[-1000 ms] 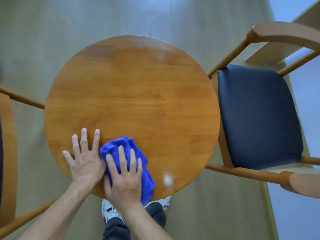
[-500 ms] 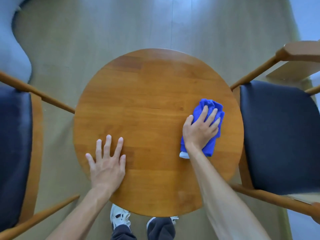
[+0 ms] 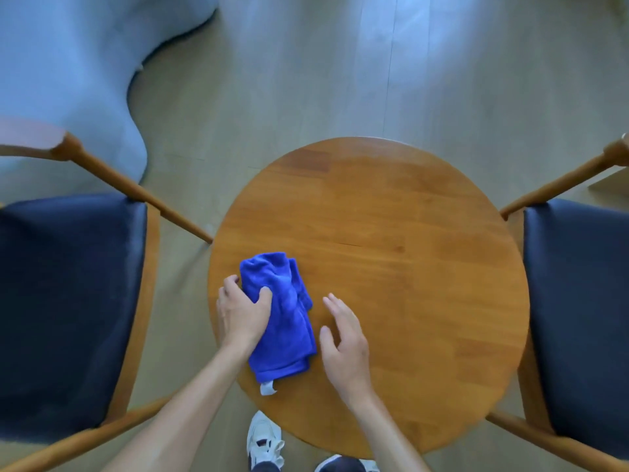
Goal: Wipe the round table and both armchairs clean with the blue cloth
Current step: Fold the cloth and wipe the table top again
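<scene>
The round table (image 3: pixel 391 267) has a smooth, glossy top of joined wooden planks in a warm honey brown, its grain running side to side and a few darker boards near the far edge. On its near left part lies the blue cloth (image 3: pixel 282 321), a soft, plush, deep-blue fabric bunched into a loose elongated bundle with rounded folds; a small white tag (image 3: pixel 268 388) sticks out from its near end, and any print on it is too small to read. The left hand (image 3: pixel 241 311) sits on the cloth's left side near the table's rim, its fingers curled into the fabric and gripping a fold. The right hand (image 3: pixel 343 338) is just beside the cloth on the right, apart from it, with fingers relaxed and slightly spread above the bare wood, holding nothing; whether it touches the tabletop I cannot tell. A left armchair (image 3: pixel 68 301) and a right armchair (image 3: pixel 578 318) flank the table, each with a slim rounded wooden frame and a dark navy seat pad with a faint leathery sheen. Below the table's near edge a white sneaker (image 3: pixel 263 441) stands on the pale plank floor (image 3: pixel 306 80). A pale blue rounded shape (image 3: pixel 68 80) fills the far left corner.
</scene>
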`<action>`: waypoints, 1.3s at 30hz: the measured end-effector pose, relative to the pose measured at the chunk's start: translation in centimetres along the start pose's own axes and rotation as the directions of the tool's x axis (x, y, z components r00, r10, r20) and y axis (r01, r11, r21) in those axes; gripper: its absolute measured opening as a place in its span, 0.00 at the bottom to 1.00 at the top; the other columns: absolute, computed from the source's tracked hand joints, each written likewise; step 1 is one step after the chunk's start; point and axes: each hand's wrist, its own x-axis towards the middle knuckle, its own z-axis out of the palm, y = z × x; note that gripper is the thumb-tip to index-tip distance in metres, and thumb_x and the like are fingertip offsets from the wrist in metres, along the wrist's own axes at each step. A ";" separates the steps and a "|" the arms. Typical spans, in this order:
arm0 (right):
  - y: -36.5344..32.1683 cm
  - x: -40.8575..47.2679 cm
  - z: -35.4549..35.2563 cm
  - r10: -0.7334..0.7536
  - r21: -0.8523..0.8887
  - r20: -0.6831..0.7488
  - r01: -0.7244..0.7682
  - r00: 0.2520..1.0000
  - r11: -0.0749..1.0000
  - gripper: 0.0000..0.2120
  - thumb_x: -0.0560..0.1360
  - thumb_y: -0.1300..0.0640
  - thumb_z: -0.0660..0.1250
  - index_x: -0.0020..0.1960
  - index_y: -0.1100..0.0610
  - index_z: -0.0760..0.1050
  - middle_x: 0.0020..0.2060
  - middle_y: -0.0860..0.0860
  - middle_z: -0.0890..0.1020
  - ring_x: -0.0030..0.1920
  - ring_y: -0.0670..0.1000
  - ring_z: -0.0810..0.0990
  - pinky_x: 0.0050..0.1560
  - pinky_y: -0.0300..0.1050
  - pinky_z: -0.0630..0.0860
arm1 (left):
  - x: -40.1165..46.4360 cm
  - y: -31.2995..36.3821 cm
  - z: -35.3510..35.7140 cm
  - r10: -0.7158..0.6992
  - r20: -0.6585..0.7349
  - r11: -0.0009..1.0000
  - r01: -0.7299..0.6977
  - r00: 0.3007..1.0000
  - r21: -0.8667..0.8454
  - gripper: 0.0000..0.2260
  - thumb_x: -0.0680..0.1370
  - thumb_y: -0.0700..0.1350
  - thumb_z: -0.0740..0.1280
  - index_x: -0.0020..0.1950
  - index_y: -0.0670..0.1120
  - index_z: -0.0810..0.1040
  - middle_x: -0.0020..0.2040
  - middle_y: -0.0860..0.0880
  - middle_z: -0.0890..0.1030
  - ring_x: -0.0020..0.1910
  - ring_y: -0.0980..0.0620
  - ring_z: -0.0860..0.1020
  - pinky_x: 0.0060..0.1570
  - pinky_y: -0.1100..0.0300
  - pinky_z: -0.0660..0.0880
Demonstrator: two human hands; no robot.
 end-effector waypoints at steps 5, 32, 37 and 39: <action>0.9 0.4 -1.8 -0.079 -0.201 0.021 0.081 0.997 0.976 0.20 0.75 0.68 0.65 0.66 0.58 0.74 0.65 0.49 0.75 0.68 0.50 0.70 0.68 0.30 0.57 | 0.4 1.6 0.5 -0.089 0.074 0.989 0.080 0.993 0.125 0.34 0.69 0.57 0.72 0.66 0.41 0.65 0.63 0.43 0.70 0.64 0.42 0.70 0.59 0.49 0.71; -28.6 -2.5 -18.3 -0.326 -0.304 0.238 0.389 0.915 0.870 0.02 0.76 0.60 0.65 0.45 0.55 0.74 0.37 0.46 0.76 0.38 0.45 0.72 0.40 0.42 0.69 | -11.9 18.1 -21.7 0.758 0.411 0.604 -0.783 0.506 -0.150 0.33 0.64 0.50 0.76 0.66 0.59 0.68 0.72 0.52 0.57 0.71 0.54 0.59 0.64 0.63 0.63; -36.7 -3.7 -23.1 -0.451 -0.379 0.206 0.495 0.869 0.781 0.05 0.74 0.59 0.67 0.49 0.53 0.79 0.38 0.45 0.79 0.40 0.47 0.76 0.42 0.40 0.72 | -15.8 24.9 -29.0 0.825 0.420 0.489 -0.850 0.378 -0.196 0.18 0.62 0.51 0.68 0.50 0.61 0.72 0.48 0.64 0.75 0.55 0.60 0.72 0.46 0.69 0.67; -39.3 -4.8 -24.7 -0.502 -0.342 0.098 0.503 0.859 0.794 0.06 0.73 0.58 0.69 0.47 0.49 0.77 0.39 0.43 0.80 0.41 0.44 0.78 0.42 0.34 0.72 | -17.2 27.1 -30.9 0.848 0.391 0.459 -0.866 0.358 -0.201 0.10 0.63 0.51 0.67 0.42 0.59 0.72 0.37 0.58 0.76 0.39 0.55 0.73 0.36 0.65 0.67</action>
